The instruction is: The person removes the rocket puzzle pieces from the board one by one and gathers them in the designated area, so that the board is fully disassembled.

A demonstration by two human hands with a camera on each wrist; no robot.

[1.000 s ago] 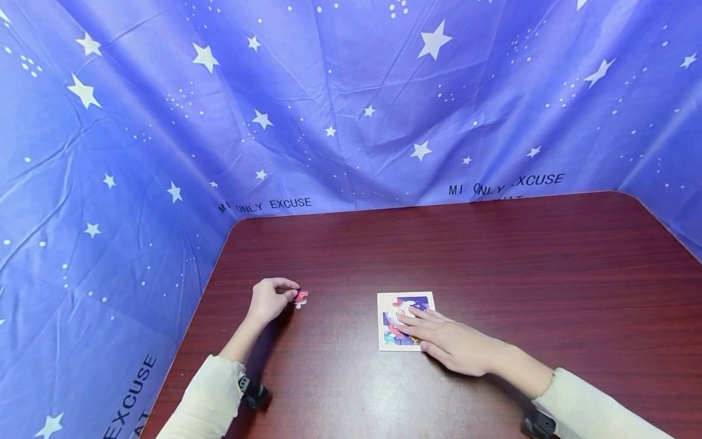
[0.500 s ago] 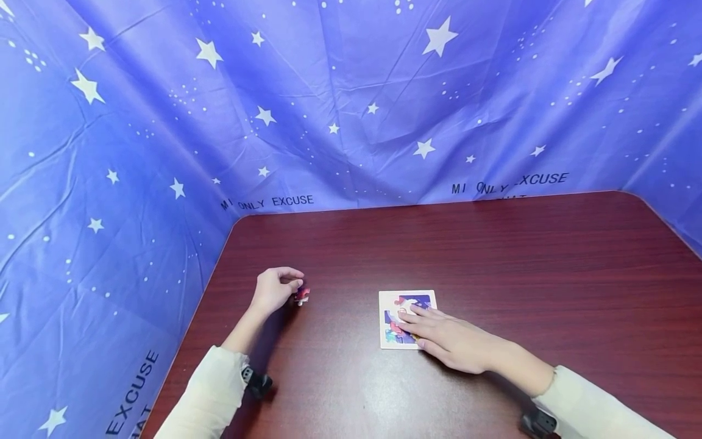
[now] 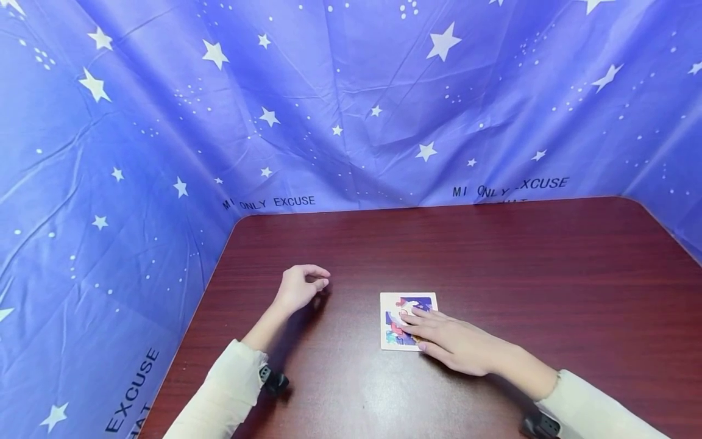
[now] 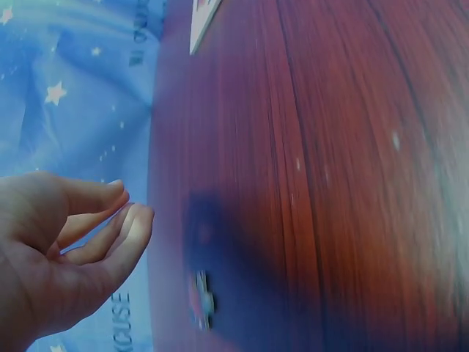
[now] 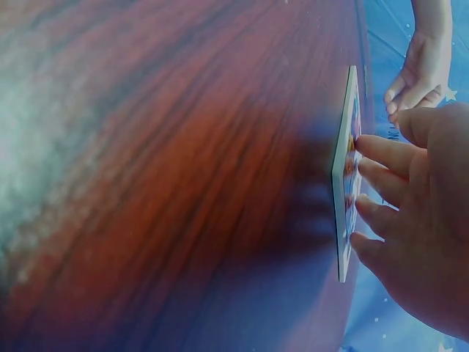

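Observation:
My left hand [image 3: 301, 288] hovers over the left part of the table, its fingers loosely bent with nothing between them. In the left wrist view a small jigsaw piece [image 4: 201, 301] lies on the table, apart from the fingertips; the head view has it hidden behind the hand. My right hand [image 3: 460, 342] rests with spread, fairly straight fingers on a square jigsaw puzzle [image 3: 390, 305] with a white border and a purple, red and white picture. Those fingers cover the puzzle's right part. Seen edge-on from the right wrist, the puzzle board [image 5: 341, 213] is thin, with the fingertips on its face.
The dark red wood-grain table [image 3: 493, 262] has rounded far corners. Around it hangs a blue curtain [image 3: 340, 110] with white stars and lettering. Black wrist cameras sit below both cream sleeves [image 3: 219, 390].
My left hand has let go of the jigsaw piece, lifted and moved right, now blocking the piece from the head view. The right hand and puzzle have stayed put.

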